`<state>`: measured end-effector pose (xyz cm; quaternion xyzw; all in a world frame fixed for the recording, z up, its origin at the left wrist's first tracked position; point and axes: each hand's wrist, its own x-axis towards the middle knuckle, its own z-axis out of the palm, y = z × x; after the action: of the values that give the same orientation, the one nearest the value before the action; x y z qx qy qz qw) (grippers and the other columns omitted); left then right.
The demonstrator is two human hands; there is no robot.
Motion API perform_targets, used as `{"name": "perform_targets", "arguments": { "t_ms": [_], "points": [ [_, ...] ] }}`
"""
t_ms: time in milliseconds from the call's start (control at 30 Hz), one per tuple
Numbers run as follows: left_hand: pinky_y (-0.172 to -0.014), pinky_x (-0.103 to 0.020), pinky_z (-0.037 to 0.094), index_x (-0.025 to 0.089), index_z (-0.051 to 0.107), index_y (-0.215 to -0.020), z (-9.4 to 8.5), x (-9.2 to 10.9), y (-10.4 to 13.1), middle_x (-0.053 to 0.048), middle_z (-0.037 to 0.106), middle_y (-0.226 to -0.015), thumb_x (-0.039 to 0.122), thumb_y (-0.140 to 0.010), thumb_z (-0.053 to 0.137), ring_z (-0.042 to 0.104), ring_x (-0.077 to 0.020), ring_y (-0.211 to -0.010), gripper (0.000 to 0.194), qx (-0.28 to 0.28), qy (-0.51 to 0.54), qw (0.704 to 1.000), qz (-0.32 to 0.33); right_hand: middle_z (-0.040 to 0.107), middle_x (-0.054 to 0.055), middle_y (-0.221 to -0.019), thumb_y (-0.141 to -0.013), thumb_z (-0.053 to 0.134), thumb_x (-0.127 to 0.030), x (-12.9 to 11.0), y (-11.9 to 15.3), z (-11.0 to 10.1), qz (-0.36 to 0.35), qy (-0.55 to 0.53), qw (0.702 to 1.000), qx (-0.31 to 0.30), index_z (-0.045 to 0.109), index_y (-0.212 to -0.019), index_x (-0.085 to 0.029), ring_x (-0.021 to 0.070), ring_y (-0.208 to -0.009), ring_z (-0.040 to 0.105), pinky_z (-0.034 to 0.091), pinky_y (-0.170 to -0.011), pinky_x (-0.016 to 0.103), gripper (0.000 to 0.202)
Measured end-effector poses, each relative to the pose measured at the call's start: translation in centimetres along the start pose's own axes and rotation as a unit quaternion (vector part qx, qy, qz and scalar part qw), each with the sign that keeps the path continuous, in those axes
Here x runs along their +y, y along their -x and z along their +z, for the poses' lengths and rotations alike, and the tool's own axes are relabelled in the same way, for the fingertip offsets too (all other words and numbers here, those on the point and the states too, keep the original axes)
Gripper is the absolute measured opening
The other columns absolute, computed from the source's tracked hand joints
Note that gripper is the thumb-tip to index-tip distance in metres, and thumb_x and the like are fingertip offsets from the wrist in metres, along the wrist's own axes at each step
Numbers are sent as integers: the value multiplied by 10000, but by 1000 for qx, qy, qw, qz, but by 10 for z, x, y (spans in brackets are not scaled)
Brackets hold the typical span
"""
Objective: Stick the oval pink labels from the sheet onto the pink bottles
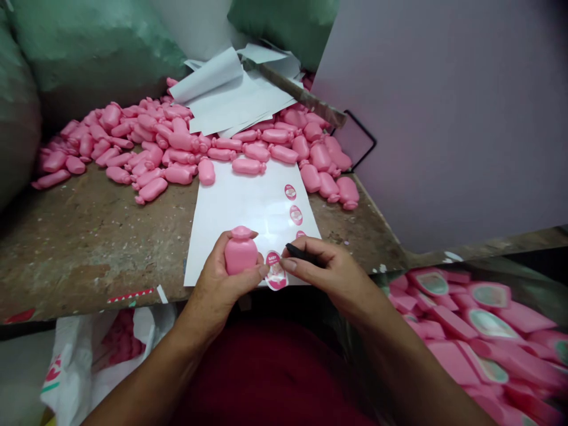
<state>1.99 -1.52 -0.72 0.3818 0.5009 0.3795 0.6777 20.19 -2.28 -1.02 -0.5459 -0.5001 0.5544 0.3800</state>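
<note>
In my left hand (224, 272) is a small pink bottle (241, 254), held upright with the fingers wrapped round it. My right hand (326, 266) grips a black pen-like tool (302, 254) and pinches the edge of an oval pink-and-white label (276, 271) printed "BABY". The label hangs just right of the bottle, close to my left thumb. Below both hands lies a white label sheet (235, 219), with a few oval labels (296, 215) along its right side. One pink bottle (248, 166) rests on the sheet's far end.
Many pink bottles (146, 130) are heaped across the back of the worn wooden table (89, 236). White papers (239, 97) and a wooden strip (297, 92) lie on them. Pink labelled containers (492, 325) fill a bag at lower right. A white plastic bag (75, 361) hangs lower left.
</note>
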Motion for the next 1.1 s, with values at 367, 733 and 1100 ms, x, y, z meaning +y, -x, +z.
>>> {"name": "perform_targets", "arguments": {
  "t_ms": [367, 733, 1100],
  "points": [
    [-727, -266, 535, 238, 580, -1168, 6, -1, -9, -33, 692, -1017, 477, -797, 759, 674, -154, -832, 476, -8, 144, 989, -42, 569, -22, -698, -756, 747, -413, -4, 0, 8, 0, -75, 996, 38, 644, -733, -203, 127, -631, 487, 423, -594, 252, 235],
    [-545, -237, 510, 200, 603, -1162, 11, -1, -7, -63, 702, -916, 661, -933, 450, 668, -174, -772, 538, -35, 207, 976, -60, 655, -18, -659, -725, 800, -370, -1, -6, 26, 52, -179, 982, -30, 676, -720, -200, 136, -632, 581, 474, -612, 251, 210],
    [-556, -220, 492, 179, 590, -1176, 13, -2, -8, -72, 696, -925, 606, -982, 386, 670, -175, -812, 512, -21, 202, 977, -59, 656, -34, -629, -705, 829, -348, 3, -9, 28, 76, -213, 974, -22, 678, -725, -191, 104, -590, 555, 433, -579, 216, 219]
  ]
}}
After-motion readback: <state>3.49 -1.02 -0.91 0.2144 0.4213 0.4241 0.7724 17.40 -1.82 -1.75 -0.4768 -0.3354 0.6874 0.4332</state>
